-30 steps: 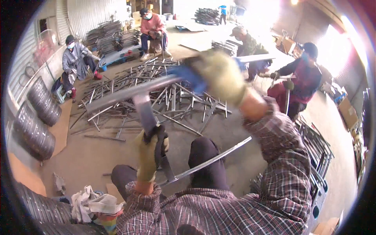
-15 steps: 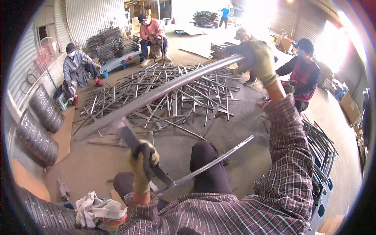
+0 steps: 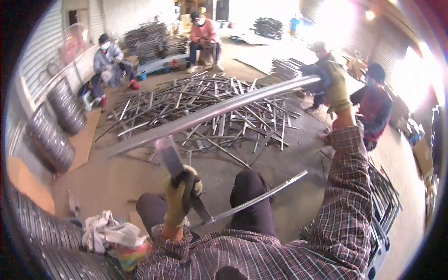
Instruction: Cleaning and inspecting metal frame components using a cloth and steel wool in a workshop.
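Note:
A metal frame piece is held up before me: a long, slightly bent silver tube (image 3: 224, 108), a dark flat crossbar (image 3: 170, 156) and a shorter curved tube (image 3: 266, 196) below. My left hand (image 3: 178, 196), in a yellowish glove with dark patches, is closed around the crossbar. Up at the right, my right hand (image 3: 338, 86), gloved too, grips the far end of the long tube; its fingers are partly hidden. The short tube passes in front of my right knee. Beyond the piece lies a wide heap of loose metal bars (image 3: 205, 100) on the floor.
Several people sit around the heap, among them one in pink (image 3: 203, 35) and one in grey (image 3: 108, 60). Stacked metal parts (image 3: 382, 196) stand close at my right. Dark bundles (image 3: 51, 137) line the left wall. A pale cloth (image 3: 112, 231) lies by my left elbow.
My view has turned a little, so the surroundings sit further right. Both hands keep their grip on the frame piece, which has shifted slightly to the right and down in the picture.

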Motion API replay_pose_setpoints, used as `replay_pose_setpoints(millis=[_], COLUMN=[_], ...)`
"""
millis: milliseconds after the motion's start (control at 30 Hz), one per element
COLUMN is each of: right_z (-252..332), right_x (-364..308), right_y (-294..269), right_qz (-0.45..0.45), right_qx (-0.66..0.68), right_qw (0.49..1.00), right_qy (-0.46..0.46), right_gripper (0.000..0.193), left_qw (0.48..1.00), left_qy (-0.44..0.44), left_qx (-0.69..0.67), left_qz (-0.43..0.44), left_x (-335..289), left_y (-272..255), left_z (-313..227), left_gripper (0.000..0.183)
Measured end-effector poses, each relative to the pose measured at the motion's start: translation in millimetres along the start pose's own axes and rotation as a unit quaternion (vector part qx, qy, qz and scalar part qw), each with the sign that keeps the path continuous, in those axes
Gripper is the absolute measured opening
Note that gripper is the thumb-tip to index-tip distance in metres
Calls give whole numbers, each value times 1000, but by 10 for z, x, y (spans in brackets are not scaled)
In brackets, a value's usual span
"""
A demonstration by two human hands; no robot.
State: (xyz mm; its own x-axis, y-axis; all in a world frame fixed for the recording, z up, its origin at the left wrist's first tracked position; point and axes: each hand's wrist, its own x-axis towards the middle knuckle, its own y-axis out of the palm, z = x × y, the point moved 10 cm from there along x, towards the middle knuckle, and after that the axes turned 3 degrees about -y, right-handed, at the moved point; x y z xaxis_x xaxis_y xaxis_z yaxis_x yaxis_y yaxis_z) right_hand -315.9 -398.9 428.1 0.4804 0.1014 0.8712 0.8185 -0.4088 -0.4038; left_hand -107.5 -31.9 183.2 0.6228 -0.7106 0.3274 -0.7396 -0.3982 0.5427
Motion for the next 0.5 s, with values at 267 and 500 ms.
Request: replay_pose_setpoints(millis=[267, 500], right_z=[2688, 262], right_x=[422, 15], right_y=[-35, 100], right_qz=[-7, 12], right_qx=[-6, 17], right_qw=[983, 999], right_qy=[-181, -25], right_gripper=[38, 34], left_qw=[984, 997], left_qy=[-27, -28], left_qx=[173, -55], left_qz=[21, 36], left_x=[247, -17], left_y=[507, 6], left_z=[196, 166], left_gripper=[27, 26])
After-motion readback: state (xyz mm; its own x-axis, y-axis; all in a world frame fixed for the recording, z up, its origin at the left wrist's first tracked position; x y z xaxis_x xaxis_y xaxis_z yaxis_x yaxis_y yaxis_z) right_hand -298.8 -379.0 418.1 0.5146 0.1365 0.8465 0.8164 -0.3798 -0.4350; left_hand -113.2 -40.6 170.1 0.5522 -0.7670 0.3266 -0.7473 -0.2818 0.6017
